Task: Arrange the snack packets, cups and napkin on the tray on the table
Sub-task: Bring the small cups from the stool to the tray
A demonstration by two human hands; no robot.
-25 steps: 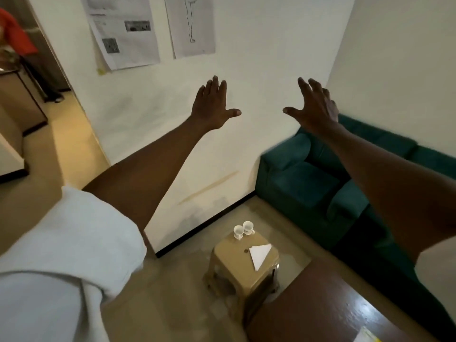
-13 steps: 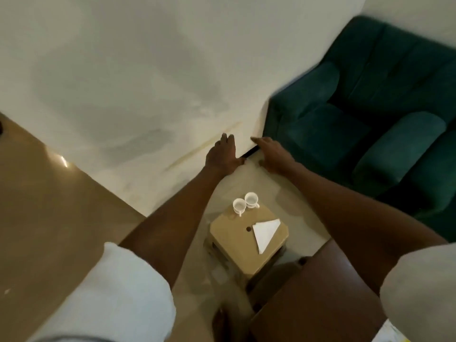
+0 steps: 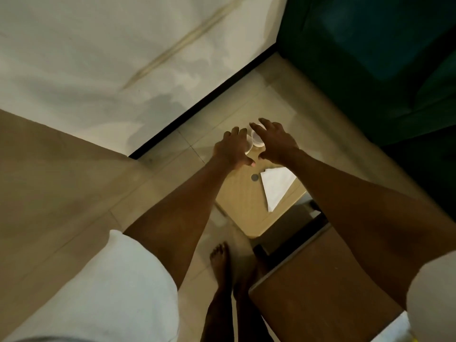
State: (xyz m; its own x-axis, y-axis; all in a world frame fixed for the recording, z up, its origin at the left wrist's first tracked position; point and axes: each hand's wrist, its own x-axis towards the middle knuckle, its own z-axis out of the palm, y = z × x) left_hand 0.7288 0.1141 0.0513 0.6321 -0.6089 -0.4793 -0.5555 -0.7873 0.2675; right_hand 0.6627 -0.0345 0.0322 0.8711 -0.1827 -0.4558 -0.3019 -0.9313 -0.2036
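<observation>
Two small white cups stand at the far end of a low tan plastic stool. My left hand and my right hand hover just over them, one on each side, fingers spread and curved. The hands hide most of both cups, and I cannot tell whether they touch. A folded white napkin lies on the stool's right side, nearer to me. No tray or snack packets are visible.
A dark brown wooden table fills the lower right, close beside the stool. A dark green sofa stands at the upper right. A white wall with a black skirting runs behind. My bare feet are on the tiled floor.
Both hands came down from high against the wall to just over the two cups. The view tilted downward and closer to the stool.
</observation>
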